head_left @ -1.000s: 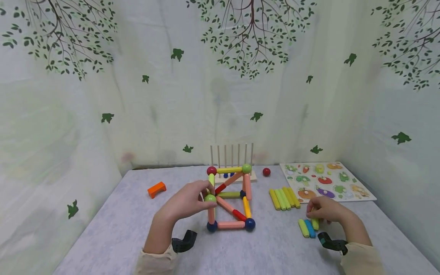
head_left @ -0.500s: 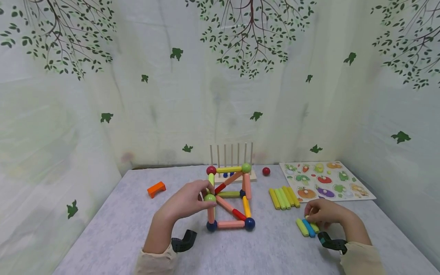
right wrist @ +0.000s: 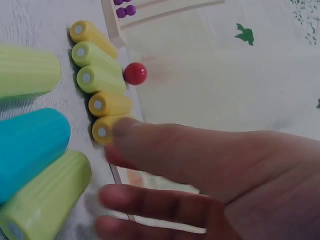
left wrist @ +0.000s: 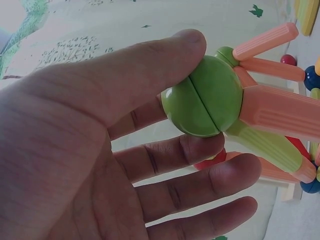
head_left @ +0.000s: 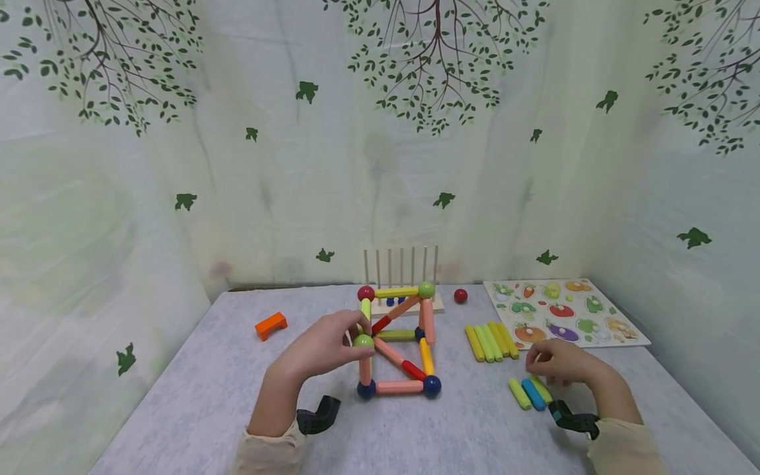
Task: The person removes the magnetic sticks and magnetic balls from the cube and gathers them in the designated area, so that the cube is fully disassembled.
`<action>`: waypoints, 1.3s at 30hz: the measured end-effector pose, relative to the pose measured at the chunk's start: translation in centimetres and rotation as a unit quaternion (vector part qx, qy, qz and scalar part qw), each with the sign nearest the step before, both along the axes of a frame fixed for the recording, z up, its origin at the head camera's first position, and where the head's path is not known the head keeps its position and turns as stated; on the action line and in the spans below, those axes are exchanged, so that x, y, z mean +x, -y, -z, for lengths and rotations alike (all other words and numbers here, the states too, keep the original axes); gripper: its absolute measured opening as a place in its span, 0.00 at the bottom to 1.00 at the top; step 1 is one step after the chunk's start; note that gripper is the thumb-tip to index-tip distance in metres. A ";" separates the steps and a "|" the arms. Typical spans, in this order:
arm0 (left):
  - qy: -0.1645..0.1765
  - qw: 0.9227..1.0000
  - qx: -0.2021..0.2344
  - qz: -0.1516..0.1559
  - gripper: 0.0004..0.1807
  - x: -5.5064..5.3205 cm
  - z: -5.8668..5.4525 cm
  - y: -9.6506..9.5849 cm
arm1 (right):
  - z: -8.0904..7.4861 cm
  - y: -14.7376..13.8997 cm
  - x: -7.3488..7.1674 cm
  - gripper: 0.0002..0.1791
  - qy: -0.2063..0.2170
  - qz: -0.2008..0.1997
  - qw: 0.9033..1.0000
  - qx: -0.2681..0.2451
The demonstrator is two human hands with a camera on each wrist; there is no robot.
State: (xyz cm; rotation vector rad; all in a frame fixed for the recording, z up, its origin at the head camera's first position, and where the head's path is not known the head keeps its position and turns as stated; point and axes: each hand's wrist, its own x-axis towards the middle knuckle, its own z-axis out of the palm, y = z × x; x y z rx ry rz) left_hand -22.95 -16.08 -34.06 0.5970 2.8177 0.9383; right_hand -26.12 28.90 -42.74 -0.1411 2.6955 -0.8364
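My left hand (head_left: 323, 346) pinches a green ball (left wrist: 205, 95) between thumb and fingers, at the near left corner of a standing frame built of rods and balls. A salmon rod (left wrist: 280, 110) and a yellow-green rod (left wrist: 267, 147) join that ball. Two dark blue balls, one of them at the lower right (head_left: 432, 386), form the frame's near base. My right hand (head_left: 567, 363) hovers with loosely bent fingers and nothing in them. Just below it lie a blue rod (right wrist: 32, 150) and two light green rods, the nearer one (right wrist: 47, 200) by the fingers.
A row of several yellow and green rods (head_left: 491, 342) lies right of the frame. Behind it are a vegetable picture board (head_left: 546, 305), a red ball (head_left: 460, 296) and a pegged wooden stand (head_left: 439, 306). An orange arched block (head_left: 270, 326) sits at the left.
My right hand has set the third short rod beside the blue one, let it go and lifted slightly. The small rods have shifted a little left. My left hand stays on the green ball.
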 end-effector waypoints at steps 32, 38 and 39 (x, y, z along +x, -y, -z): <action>0.004 1.000 -0.001 0.001 0.13 0.0 0.0 -0.1 | -1.4 18.8 -4.4 0.32 -0.132 0.161 0.948 -0.241; 0.003 1.000 -0.002 -0.004 0.13 0.0 0.0 0.0 | -1.3 19.9 -4.8 0.25 -0.142 0.180 0.941 -0.247; 0.003 1.000 -0.002 -0.004 0.13 0.1 -0.1 0.0 | -1.2 20.0 -4.8 0.24 -0.144 0.180 0.940 -0.250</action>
